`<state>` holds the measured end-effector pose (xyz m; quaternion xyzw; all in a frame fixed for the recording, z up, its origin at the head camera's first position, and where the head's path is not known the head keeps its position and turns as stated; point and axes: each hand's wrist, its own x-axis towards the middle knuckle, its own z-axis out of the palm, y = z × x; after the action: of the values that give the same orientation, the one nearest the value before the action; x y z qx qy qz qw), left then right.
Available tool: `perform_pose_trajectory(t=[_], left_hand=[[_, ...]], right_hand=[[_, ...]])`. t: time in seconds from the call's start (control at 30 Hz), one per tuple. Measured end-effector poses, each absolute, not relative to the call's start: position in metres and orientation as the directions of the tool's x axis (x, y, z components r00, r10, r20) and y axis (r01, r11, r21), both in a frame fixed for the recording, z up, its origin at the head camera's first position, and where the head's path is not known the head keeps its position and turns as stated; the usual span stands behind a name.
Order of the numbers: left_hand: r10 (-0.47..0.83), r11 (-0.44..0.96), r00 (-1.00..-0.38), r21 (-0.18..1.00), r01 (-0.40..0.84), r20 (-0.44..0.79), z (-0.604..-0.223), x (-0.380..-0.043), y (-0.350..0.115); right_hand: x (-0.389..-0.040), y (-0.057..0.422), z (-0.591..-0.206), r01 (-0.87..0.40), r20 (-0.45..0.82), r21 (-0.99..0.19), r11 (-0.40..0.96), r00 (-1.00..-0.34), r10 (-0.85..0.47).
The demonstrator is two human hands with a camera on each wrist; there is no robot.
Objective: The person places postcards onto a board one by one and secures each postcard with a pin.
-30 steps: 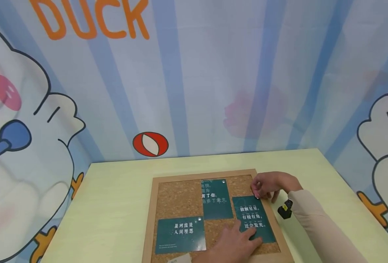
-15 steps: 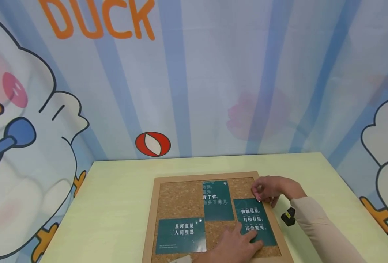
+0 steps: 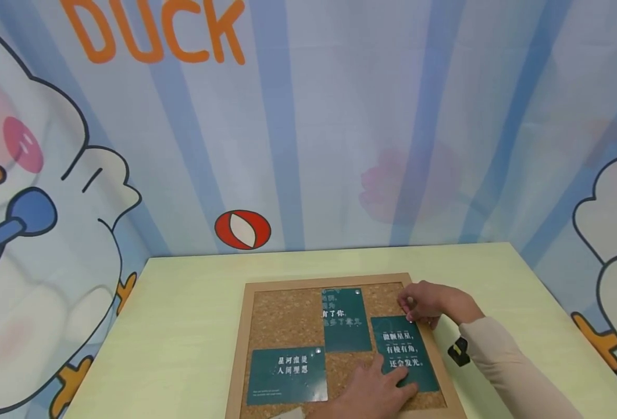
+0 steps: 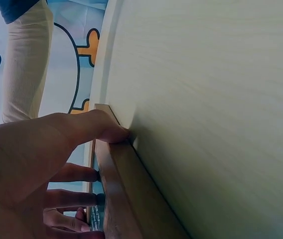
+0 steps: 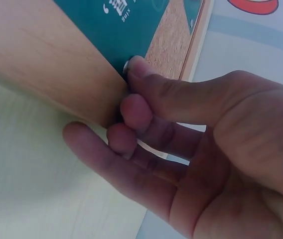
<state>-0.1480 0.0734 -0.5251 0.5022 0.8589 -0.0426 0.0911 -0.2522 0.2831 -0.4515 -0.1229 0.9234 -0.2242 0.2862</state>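
A wood-framed cork board (image 3: 284,317) lies on the pale yellow table. On its right side is a dark green card (image 3: 402,355) with white lettering. My left hand (image 3: 368,391) rests spread over the card's lower part, its thumb (image 4: 89,125) against the frame's outer side in the left wrist view. At the card's top right corner, my right hand (image 3: 427,302) has its fingers bent around a small silver thumbtack (image 3: 409,319). The right wrist view shows the thumb on that tack (image 5: 126,66), largely covering it, with other fingers curled beside the frame's edge.
Two more green cards are tacked to the board: an upright one (image 3: 346,331) at the top middle and a sideways one (image 3: 287,384) at lower left. A pale flat piece (image 3: 289,414) shows at the bottom edge. Behind the table hangs a duck-print cloth (image 3: 329,128).
The view shifted slightly early on. My right fingers moved a little around the tack at the card's corner. The left hand has stayed in place on the card.
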Motion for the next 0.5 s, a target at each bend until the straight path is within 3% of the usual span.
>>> perform_pose_trajectory(t=[0.23,0.4,0.5], left_hand=[[0.87,0.476,-0.461,0.052,0.878,-0.175,-0.496,-0.138,0.063],[0.884,0.467,-0.454,0.178,0.866,-0.111,-0.488,-0.141,0.048],[0.876,0.479,-0.481,0.165,0.862,-0.032,-0.476,-0.145,0.036]], right_hand=[[-0.244,0.297,-0.457,-0.121,-0.402,-0.551,0.826,-0.829,-0.39],[-0.242,0.31,-0.467,-0.298,-0.234,-0.612,0.733,-0.817,-0.527],[-0.238,0.313,-0.468,-0.39,-0.137,-0.59,0.707,-0.815,-0.564]])
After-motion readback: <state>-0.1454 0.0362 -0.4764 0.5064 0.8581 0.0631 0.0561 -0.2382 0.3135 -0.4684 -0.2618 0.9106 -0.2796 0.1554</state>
